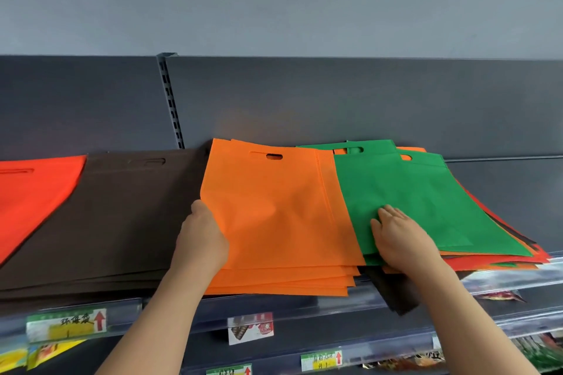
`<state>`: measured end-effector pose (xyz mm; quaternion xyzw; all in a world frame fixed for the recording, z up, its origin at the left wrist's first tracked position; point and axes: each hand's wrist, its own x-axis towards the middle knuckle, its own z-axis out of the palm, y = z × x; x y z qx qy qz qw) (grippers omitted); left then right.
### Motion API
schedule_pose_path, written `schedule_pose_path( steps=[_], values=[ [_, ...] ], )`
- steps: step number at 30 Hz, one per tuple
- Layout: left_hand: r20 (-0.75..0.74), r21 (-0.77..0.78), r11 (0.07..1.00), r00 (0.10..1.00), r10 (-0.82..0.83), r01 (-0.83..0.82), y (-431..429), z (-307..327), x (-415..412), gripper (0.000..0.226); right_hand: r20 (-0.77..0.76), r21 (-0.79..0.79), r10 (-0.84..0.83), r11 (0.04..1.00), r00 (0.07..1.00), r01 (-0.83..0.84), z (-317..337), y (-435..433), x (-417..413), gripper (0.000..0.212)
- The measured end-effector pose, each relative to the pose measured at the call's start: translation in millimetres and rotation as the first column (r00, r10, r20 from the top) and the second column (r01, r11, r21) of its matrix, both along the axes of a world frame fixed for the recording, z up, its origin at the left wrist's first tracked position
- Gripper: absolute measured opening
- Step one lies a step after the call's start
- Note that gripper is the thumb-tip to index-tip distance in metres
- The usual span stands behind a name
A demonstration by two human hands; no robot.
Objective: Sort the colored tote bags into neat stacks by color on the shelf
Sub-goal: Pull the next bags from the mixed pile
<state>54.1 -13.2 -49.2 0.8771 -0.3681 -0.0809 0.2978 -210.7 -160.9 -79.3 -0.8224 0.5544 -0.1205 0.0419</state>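
left hand point(202, 237) gripping orange stack point(274, 207), right hand point(399, 234) on green bag point(426, 186)

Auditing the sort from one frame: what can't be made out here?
Head view only.
Left hand: fingers hidden under the orange stack, grip unclear.
Mixed pile: lower bags covered by the green bag; count unknown.
Red stack: cut off by the left edge.
Shelf labels: text blurred.
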Motion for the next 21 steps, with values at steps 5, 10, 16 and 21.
schedule_pose_path(
  steps=[5, 10, 16, 21],
  values=[
    [-0.001, -0.034, 0.998, 0.999, -0.045, 0.045, 2.4, 0.1, -0.6, 0.025, 0.050, -0.101, -0.081, 0.991, 0.995, 0.086, 8.5, 9.8, 10.8, 0.016],
    [0.127, -0.022, 0.991, 0.984, -0.127, 0.131, 5.4, -2.0, 7.4, 0.019, 0.148, -0.007, 0.094, 0.996, 0.985, -0.094, 10.1, 36.6, 42.7, 0.025],
    [0.212, 0.070, 0.994, 0.972, -0.100, 0.087, 21.2, 0.8, 21.5, 0.031, 0.111, -0.025, 0.180, 0.984, 0.977, -0.178, 4.4, 46.4, 61.5, 0.023],
    [0.258, 0.189, 0.979, 0.958, -0.123, 0.075, 26.7, -5.6, 23.1, 0.041, 0.054, -0.100, 0.060, 0.994, 0.997, -0.054, 0.7, 39.8, 45.9, 0.017]
  ],
)
